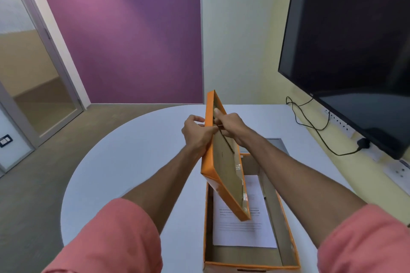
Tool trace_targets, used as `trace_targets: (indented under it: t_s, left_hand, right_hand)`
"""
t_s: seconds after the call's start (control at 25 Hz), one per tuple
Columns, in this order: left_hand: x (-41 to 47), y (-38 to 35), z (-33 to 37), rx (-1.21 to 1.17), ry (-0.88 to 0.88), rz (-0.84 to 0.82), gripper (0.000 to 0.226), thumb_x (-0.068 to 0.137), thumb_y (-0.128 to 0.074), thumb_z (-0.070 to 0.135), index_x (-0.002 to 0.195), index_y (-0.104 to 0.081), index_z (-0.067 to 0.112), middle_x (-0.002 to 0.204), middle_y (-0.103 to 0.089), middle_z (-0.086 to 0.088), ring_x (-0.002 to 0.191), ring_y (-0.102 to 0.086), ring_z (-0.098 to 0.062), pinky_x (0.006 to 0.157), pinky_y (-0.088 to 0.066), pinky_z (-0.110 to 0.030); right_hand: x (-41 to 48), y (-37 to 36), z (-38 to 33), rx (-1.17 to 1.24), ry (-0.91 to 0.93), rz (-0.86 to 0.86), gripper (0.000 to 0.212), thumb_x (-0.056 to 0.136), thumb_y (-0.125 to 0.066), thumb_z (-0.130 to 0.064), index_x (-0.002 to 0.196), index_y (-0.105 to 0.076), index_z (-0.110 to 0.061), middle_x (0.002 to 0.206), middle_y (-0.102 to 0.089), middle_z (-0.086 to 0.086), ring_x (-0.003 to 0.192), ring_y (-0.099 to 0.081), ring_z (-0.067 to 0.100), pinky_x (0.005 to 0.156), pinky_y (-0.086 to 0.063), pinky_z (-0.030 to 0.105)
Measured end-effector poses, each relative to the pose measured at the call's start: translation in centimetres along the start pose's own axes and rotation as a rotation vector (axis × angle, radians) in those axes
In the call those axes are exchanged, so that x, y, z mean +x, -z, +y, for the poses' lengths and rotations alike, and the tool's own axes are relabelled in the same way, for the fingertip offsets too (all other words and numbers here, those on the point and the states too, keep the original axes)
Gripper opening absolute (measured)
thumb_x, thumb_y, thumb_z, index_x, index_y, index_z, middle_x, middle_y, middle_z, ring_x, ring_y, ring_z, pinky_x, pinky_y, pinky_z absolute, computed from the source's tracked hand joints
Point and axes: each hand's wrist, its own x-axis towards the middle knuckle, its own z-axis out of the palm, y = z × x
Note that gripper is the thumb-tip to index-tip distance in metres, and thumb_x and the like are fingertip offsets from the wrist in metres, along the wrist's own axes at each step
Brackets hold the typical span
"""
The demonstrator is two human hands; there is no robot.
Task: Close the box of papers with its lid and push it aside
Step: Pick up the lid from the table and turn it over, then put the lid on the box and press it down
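An open orange cardboard box [286,224] stands on the white table near its front edge, with white printed papers [244,228] lying flat inside. Above it I hold the orange lid [226,162] steeply tilted on edge, its brown inside facing right. My left hand [196,134] grips the lid's outer left side near the top. My right hand [233,126] grips the opposite rim, fingers reaching inside the lid. The lid's lower corner hangs over the papers, apart from the box.
The round-ended white table [133,162] extends left and ahead. A large dark TV screen [355,46] hangs on the right wall, with black cables [310,122] and a plug below. A grey panel [277,144] sits in the table behind the box.
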Motion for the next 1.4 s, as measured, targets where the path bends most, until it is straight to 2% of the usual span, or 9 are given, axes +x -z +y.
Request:
trace_targets:
  t_s: [0.16, 0.32, 0.52, 0.68, 0.76, 0.92, 1.08, 1.2, 1.4]
  left_hand:
    - [-1.1, -2.0, 0.3, 0.041, -0.061, -0.035, 0.048, 0.063, -0.082, 0.020, 0.098, -0.050, 0.015, 0.094, -0.060, -0.006, 0.078, -0.062, -0.019, 0.060, -0.051, -0.027]
    - [-0.7, -2.3, 0.4, -0.036, 0.040, -0.135, 0.035, 0.084, -0.058, 0.044, 0.101, -0.054, 0.014, 0.100, -0.063, -0.006, 0.089, -0.060, -0.021, 0.081, -0.056, -0.041]
    - [1.3, 1.1, -2.5, -0.183, 0.374, -0.324, 0.079, 0.090, -0.028, 0.068, 0.135, -0.048, 0.006, 0.136, -0.052, -0.012, 0.128, -0.047, -0.031, 0.105, -0.039, -0.048]
    - [1.9, 2.7, -5.0, -0.054, 0.425, -0.321, 0.092, 0.085, -0.011, 0.077, 0.150, -0.027, 0.014, 0.158, -0.028, -0.011, 0.144, -0.028, -0.033, 0.115, -0.022, -0.051]
    - [2.1, 3.3, -5.8, -0.025, 0.457, -0.337, 0.088, 0.086, -0.010, 0.075, 0.152, -0.022, 0.018, 0.158, -0.028, -0.010, 0.143, -0.031, -0.033, 0.114, -0.024, -0.053]
    - [2.7, 4.1, -6.3, -0.146, 0.551, -0.414, 0.085, 0.086, -0.012, 0.076, 0.143, -0.039, 0.019, 0.117, -0.056, -0.008, 0.094, -0.062, -0.026, 0.095, -0.043, -0.052]
    - [3.5, 4.4, -6.6, -0.055, 0.471, -0.284, 0.054, 0.096, -0.027, 0.059, 0.124, -0.050, 0.018, 0.114, -0.058, -0.007, 0.100, -0.060, -0.029, 0.089, -0.046, -0.051]
    - [3.8, 4.0, -7.3, 0.011, 0.386, -0.204, 0.035, 0.101, -0.037, 0.035, 0.115, -0.054, 0.007, 0.107, -0.060, -0.012, 0.093, -0.061, -0.027, 0.082, -0.048, -0.044]
    - [3.4, 2.4, -9.0, 0.062, 0.367, -0.136, 0.045, 0.101, -0.032, 0.034, 0.125, -0.053, 0.004, 0.121, -0.062, -0.017, 0.109, -0.061, -0.035, 0.097, -0.049, -0.050]
  right_hand:
    - [0.4, 0.8, -1.3, 0.009, -0.058, 0.036, 0.030, 0.088, -0.066, -0.023, 0.103, -0.064, 0.003, 0.101, -0.073, 0.018, 0.090, -0.071, 0.031, 0.080, -0.060, 0.046]
    - [0.1, 2.6, -1.3, 0.105, -0.124, 0.065, 0.011, 0.095, -0.050, -0.008, 0.094, -0.056, 0.001, 0.076, -0.056, 0.015, 0.062, -0.054, 0.026, 0.059, -0.052, 0.040]
    - [-0.7, 5.2, -1.2, 0.146, -0.104, 0.096, 0.023, 0.098, -0.044, -0.016, 0.076, -0.049, -0.009, 0.061, -0.045, 0.006, 0.047, -0.044, 0.018, 0.043, -0.045, 0.023]
    - [-0.7, 6.9, -0.7, 0.289, -0.106, 0.119, 0.026, 0.100, -0.048, -0.027, 0.088, -0.059, -0.006, 0.076, -0.061, 0.008, 0.063, -0.059, 0.022, 0.062, -0.054, 0.034]
    - [-0.5, 7.6, -0.2, 0.334, -0.120, 0.131, 0.029, 0.099, -0.049, -0.029, 0.087, -0.061, -0.006, 0.078, -0.065, 0.007, 0.061, -0.063, 0.019, 0.056, -0.054, 0.030]
    - [-0.1, 8.3, 1.1, 0.350, -0.129, 0.180, 0.032, 0.100, -0.049, -0.031, 0.081, -0.060, -0.007, 0.067, -0.062, 0.004, 0.044, -0.059, 0.011, 0.051, -0.053, 0.027]
    - [-0.3, 8.6, 2.9, 0.253, -0.109, 0.169, 0.038, 0.098, -0.046, -0.014, 0.060, -0.047, -0.012, 0.041, -0.047, -0.002, 0.039, -0.044, 0.014, 0.044, -0.041, 0.022]
    - [-0.4, 8.8, 4.5, 0.076, -0.147, 0.205, 0.035, 0.096, -0.043, -0.010, 0.061, -0.045, -0.012, 0.057, -0.045, 0.005, 0.040, -0.043, 0.014, 0.044, -0.038, 0.020]
    - [-0.8, 8.5, 8.5, -0.027, -0.186, 0.107, 0.046, 0.096, -0.048, -0.046, 0.109, -0.061, -0.003, 0.101, -0.067, 0.012, 0.084, -0.066, 0.027, 0.079, -0.055, 0.041]
